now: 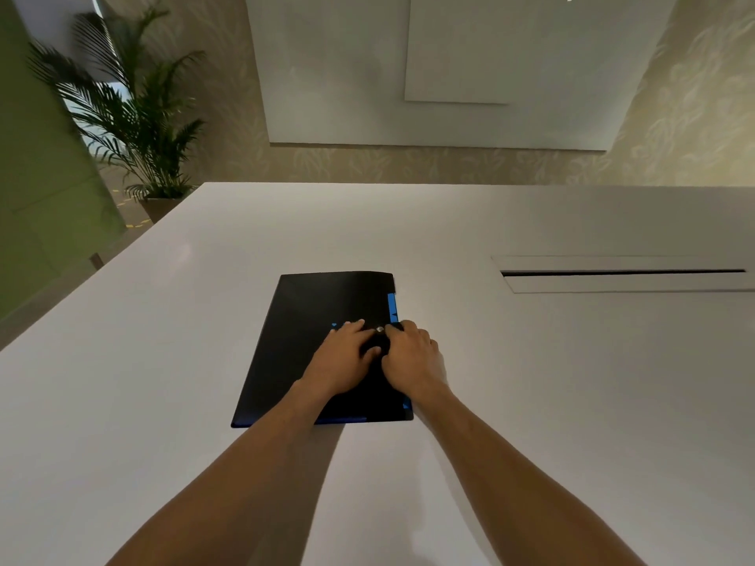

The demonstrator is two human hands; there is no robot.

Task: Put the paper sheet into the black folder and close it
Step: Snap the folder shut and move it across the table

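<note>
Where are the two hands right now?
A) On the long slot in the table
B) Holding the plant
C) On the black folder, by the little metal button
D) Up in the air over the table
C: the left hand and right hand both rest on the black folder, meeting at its metal snap, far from the plant and the slot.

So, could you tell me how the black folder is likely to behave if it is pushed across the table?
The black folder lies thin and flat, so it would probably slide rather than tip. The white table looks smooth, so likely little drag. If lifted by one edge, it may flex somewhat.
</note>
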